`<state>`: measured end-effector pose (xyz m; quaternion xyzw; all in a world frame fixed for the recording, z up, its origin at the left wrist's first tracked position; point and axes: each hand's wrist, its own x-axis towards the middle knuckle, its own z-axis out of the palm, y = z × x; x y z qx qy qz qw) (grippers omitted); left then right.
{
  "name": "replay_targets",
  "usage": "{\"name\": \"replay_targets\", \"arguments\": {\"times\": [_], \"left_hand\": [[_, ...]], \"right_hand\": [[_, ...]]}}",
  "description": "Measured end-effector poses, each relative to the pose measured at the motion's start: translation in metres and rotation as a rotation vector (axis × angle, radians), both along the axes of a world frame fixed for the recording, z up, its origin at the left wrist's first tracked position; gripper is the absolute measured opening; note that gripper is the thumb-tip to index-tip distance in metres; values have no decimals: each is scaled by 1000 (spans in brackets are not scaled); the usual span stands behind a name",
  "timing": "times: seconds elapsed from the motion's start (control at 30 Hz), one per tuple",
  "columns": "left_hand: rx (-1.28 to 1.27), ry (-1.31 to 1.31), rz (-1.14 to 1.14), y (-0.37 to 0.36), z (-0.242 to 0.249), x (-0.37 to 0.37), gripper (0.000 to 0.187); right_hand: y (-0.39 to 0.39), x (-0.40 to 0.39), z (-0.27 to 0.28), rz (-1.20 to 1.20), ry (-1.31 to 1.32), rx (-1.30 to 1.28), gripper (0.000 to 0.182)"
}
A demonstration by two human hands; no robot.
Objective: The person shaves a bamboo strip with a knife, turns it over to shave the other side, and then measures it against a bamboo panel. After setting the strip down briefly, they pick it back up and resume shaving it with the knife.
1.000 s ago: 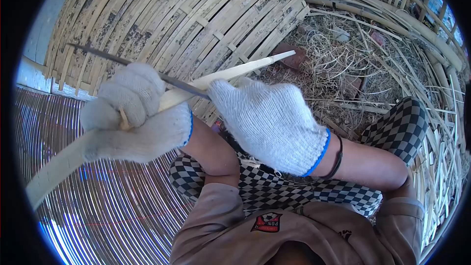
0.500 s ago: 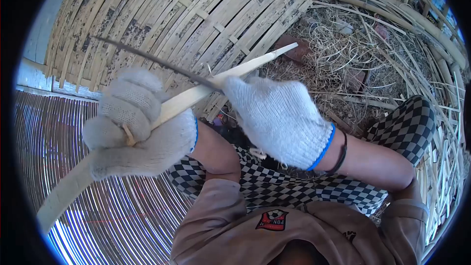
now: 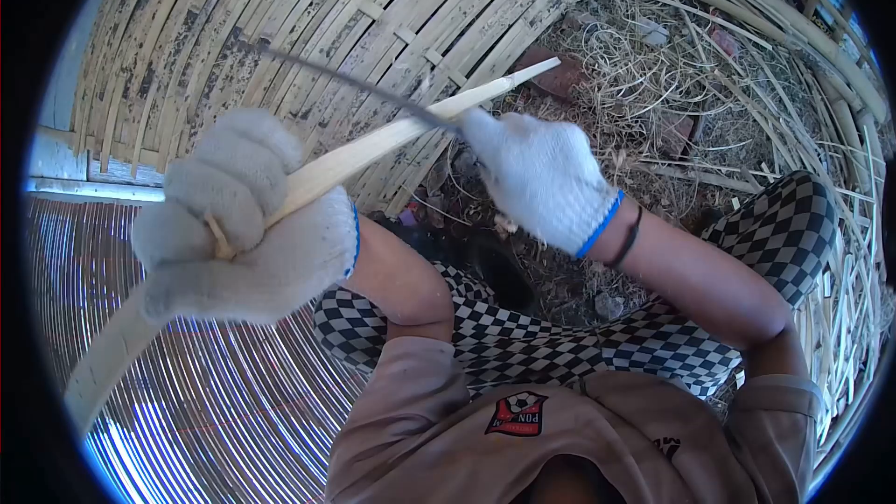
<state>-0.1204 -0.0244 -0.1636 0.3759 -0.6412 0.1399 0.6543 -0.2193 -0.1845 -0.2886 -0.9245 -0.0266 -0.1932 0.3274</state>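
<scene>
My left hand, in a knitted work glove, is wrapped round a long pale bamboo strip. The strip's tapered end points up to the right, and its wider tail hangs down at the lower left. A small sliver sticks out between the gloved fingers. My right hand, gloved with a blue cuff, is closed on a knife, its handle hidden inside the fist. The thin dark knife blade crosses over the strip near the right hand and reaches toward the upper left, slightly blurred.
A woven bamboo panel rises in front. Curly bamboo shavings cover the ground at upper right, with bricks among them. A slatted mat lies at left. Long split strips are stacked along the right edge.
My right hand and the knife have moved up and to the right along the strip. My left hand has shifted slightly up and left, still gripping the strip.
</scene>
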Motion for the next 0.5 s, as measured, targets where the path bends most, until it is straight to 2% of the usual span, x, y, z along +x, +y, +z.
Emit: {"name": "replay_targets", "arguments": {"times": [0.07,0.13,0.17,0.2,0.27,0.33,0.4,0.43,0.47,0.5], "left_hand": [[-24,43,15,0,0,3,52],[-55,42,42,-3,1,-2,53],[-61,61,65,-3,-2,-6,54],[-12,86,-97,2,-2,-1,55],[-302,298,-13,4,-13,3,55],[-293,282,-5,5,-11,4,55],[0,42,-87,-1,1,2,54],[1,57,-69,2,1,3,54],[3,74,-52,6,-2,7,54],[3,88,-41,7,-3,10,54]], "right_hand": [[-2,6,-13,-44,-12,7,37],[1,-3,7,-42,-98,9,38],[2,-11,22,8,73,29,36],[7,-14,29,34,16,4,34],[10,-16,30,76,-125,-54,29],[4,2,-4,7,-89,-12,33],[-13,23,-42,-51,6,53,38],[-19,27,-47,-74,93,107,40],[-18,27,-53,-111,133,16,26],[-17,26,-45,-112,133,6,26]]}}
